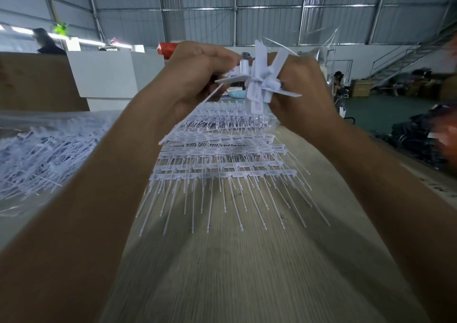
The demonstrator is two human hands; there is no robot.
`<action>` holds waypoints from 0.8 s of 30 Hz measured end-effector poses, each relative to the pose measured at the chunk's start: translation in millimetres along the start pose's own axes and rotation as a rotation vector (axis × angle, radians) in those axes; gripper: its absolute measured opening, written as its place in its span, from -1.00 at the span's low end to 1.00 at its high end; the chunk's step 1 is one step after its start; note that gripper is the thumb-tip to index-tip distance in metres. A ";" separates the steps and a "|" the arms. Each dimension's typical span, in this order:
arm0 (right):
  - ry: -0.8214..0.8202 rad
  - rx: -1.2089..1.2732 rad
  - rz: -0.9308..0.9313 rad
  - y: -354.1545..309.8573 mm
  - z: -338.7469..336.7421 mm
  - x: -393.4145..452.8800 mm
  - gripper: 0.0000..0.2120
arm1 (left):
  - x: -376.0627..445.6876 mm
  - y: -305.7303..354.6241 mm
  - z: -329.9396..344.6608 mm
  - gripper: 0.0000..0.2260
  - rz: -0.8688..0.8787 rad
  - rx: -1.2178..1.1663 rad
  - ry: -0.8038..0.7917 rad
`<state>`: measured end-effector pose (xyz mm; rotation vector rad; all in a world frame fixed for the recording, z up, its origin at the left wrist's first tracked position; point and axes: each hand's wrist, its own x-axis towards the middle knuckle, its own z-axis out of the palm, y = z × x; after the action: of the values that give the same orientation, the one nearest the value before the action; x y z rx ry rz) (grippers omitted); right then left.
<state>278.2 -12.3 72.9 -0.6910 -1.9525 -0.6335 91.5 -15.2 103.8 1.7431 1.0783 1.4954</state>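
hands raised mid-frame: left hand and right hand both grip bunch of white plastic seal tags, above rows of tag strips on wooden table; loose tag pile at left.

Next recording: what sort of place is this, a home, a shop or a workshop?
Most likely a factory or packing hall: corrugated metal walls, a metal staircase, and a long table piled with white plastic ties. The left hand and right hand grip a bunch of them.
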 end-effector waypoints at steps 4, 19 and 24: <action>0.047 0.006 -0.022 -1.7 -1.5 -0.6 -0.67 | 0.1 -0.2 0.3 -0.77 -0.006 0.009 -0.023; -0.010 0.116 0.229 -6.7 -0.2 -0.6 -0.77 | -1.4 1.8 -0.6 -0.81 0.093 0.056 -0.034; -0.042 0.185 0.319 -7.3 0.6 -0.6 -0.81 | -1.7 0.2 0.8 -0.88 0.155 0.147 -0.036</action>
<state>273.0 -17.2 71.1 -0.8799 -1.8565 -0.2421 92.2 -16.7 103.0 1.9876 1.0797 1.5026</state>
